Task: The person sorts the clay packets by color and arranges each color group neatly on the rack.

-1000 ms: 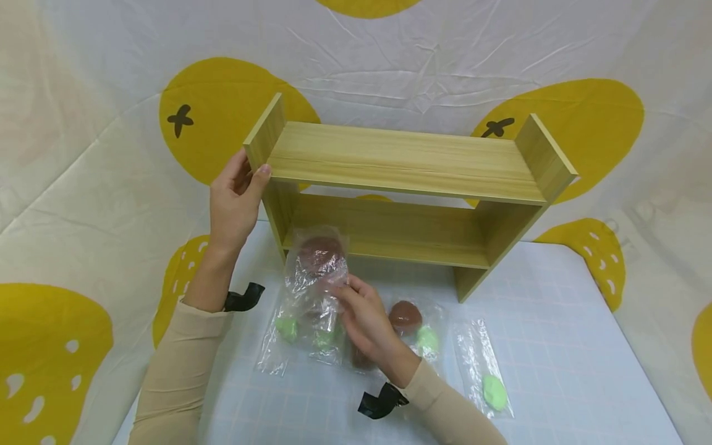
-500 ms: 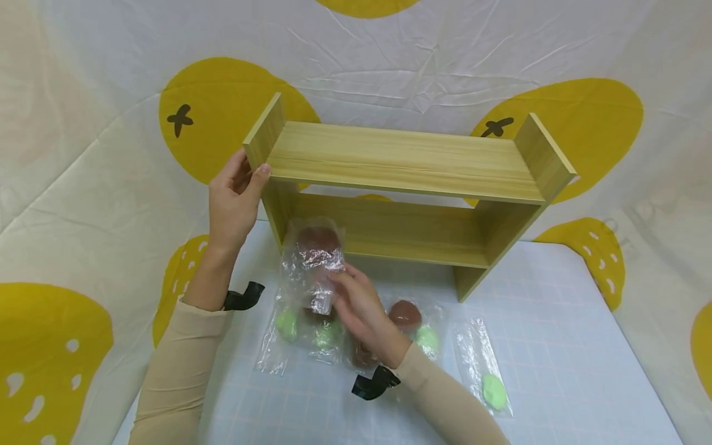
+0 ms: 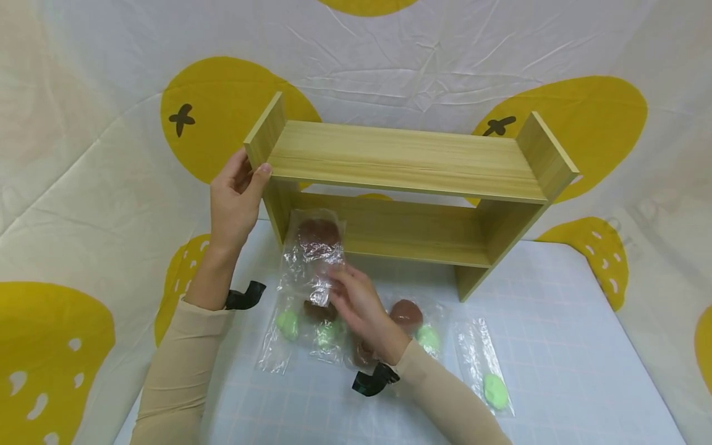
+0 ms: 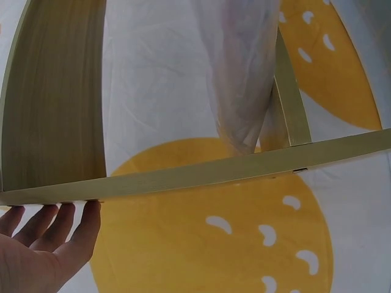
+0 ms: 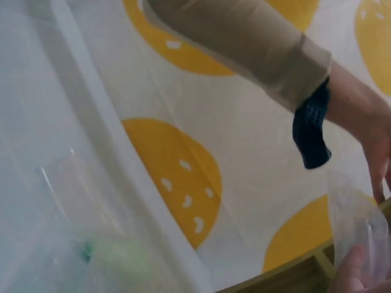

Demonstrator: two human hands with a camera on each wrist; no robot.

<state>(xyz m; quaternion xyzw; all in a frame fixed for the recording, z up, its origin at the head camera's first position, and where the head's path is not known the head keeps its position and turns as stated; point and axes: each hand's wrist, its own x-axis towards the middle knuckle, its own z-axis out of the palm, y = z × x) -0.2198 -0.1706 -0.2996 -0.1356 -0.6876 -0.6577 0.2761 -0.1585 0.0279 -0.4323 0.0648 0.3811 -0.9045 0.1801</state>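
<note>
My left hand (image 3: 233,207) grips the left side panel of a small two-tier wooden shelf (image 3: 406,161). Its thumb lies at the front edge, and in the left wrist view the fingertips (image 4: 91,207) touch the panel's outer side. Between thumb and fingers, my right hand (image 3: 361,306) pinches the lower part of a clear plastic bag (image 3: 297,266) with a dark reddish-brown round piece (image 3: 319,235) in it. This bag is raised at the left front of the lower tier. In the right wrist view, part of the bag (image 5: 354,207) shows beside the right thumb.
Below the raised bag, several clear bags with light green lumps (image 3: 287,324) and brown round pieces (image 3: 406,315) lie on the pale checked table (image 3: 584,346). Further right lies a bag with one green lump (image 3: 495,391). A white cloth with yellow shapes (image 3: 239,111) hangs behind the shelf.
My right hand has moved up and slightly left with the bag, bringing it nearer the lower tier. The left hand has stayed on the side panel.
</note>
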